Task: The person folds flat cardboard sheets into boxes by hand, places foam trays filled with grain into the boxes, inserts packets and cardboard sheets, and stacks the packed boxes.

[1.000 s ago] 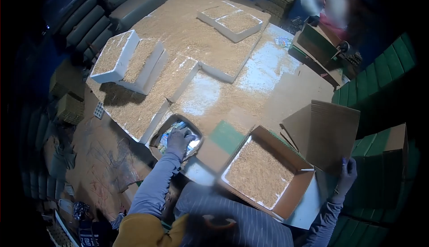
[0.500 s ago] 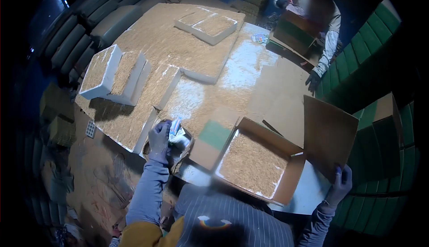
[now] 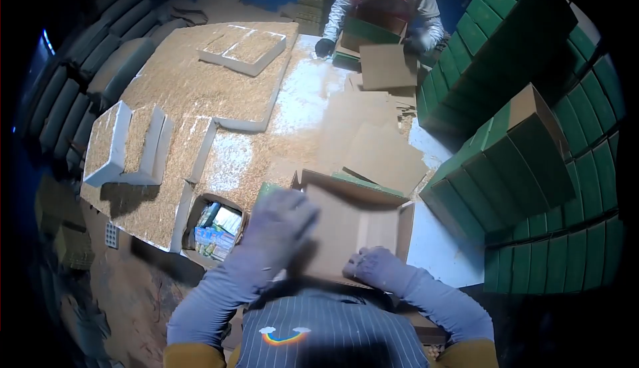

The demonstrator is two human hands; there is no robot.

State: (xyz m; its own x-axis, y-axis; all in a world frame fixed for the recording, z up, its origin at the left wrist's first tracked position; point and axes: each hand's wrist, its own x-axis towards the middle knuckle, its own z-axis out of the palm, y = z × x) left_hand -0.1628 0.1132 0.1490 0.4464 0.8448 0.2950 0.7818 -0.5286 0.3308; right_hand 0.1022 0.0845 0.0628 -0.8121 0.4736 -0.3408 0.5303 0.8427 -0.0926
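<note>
In front of my apron is an open cardboard box. A brown cardboard sheet lies inside it, covering the contents. My right hand, in a grey-purple glove, has its fingers curled at the sheet's near edge. Over the box's left side is my gloved left hand, smeared by motion, so I cannot make out its fingers or anything in them. To its left, an open container holds several printed packets.
Trays of brown shredded filling stand at left on a table covered with the same material. Flat cardboard lies beyond the box. Stacked green boxes rise at right. A co-worker handles another box at the back.
My right hand has brought the cardboard sheet from the right into the box, over the brown filling. My left hand has left the packet container and moved right. The view has shifted.
</note>
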